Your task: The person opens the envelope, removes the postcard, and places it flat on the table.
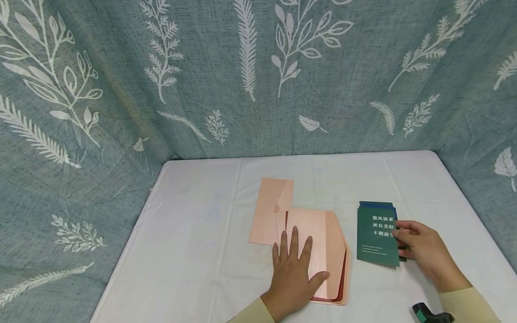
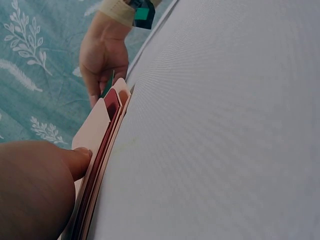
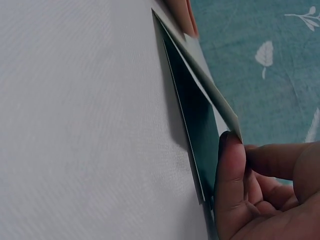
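My left hand (image 1: 288, 280) rests with fingers spread on a stack of pink envelopes (image 1: 335, 242), some with dark red edges between them. In the left wrist view, the thumb lies on top of the layered envelopes (image 2: 92, 125). Out to the right, my right hand (image 1: 428, 251) pinches the right edge of a green card (image 1: 373, 244) with white printed characters. In the right wrist view, this top card (image 3: 210, 87) is tilted up, its edge between thumb and finger. Beneath it lie more dark green cards (image 3: 192, 115), and a blue edge peeks out at the back.
Another pink envelope (image 1: 264, 211) lies behind the stack, partly covered by it. A white cloth (image 1: 173, 251) covers the table. Teal leaf-print fabric (image 1: 258, 125) hangs behind and at the sides. A black-and-green device (image 1: 432, 314) sits by the right wrist.
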A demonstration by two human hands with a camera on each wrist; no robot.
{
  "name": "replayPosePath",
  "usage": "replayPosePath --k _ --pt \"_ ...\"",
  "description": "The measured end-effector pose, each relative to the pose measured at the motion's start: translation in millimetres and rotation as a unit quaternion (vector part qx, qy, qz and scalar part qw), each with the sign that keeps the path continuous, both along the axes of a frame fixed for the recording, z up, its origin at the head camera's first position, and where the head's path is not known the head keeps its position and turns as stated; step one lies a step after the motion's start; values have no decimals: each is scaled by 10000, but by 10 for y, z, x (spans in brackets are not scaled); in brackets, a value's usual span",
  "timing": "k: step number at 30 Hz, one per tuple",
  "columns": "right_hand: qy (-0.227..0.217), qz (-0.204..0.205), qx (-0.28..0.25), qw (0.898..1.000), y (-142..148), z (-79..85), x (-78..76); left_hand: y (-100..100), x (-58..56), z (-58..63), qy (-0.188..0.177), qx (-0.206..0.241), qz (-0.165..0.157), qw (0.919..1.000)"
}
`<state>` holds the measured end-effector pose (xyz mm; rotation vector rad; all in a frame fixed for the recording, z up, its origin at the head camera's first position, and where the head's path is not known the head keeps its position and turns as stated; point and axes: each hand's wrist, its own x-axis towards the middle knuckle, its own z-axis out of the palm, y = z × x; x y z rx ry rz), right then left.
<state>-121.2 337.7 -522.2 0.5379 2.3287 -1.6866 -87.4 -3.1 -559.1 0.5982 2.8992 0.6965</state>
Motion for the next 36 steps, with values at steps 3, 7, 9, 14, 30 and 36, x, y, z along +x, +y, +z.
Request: replayPosePath --k 3,7,9,14,30,36 --pt "-25 -15 7 10000 16 -2 -1 -4 1 -1 18 12 -15 10000" --pt "-70 -61 28 10000 32 0 -8 -7 3 -4 71 50 -42 10000" --pt "-86 -102 79 9999 41 2 -14 -8 6 1 74 77 -50 9999" --pt "-136 -165 242 9995 58 0 -13 -10 11 16 82 123 -50 9999" --pt "-123 -512 372 9979 169 -38 0 -10 10 15 110 351 -58 9993" --pt "62 -495 570 9971 123 -26 28 -15 14 10 99 268 -69 9996"
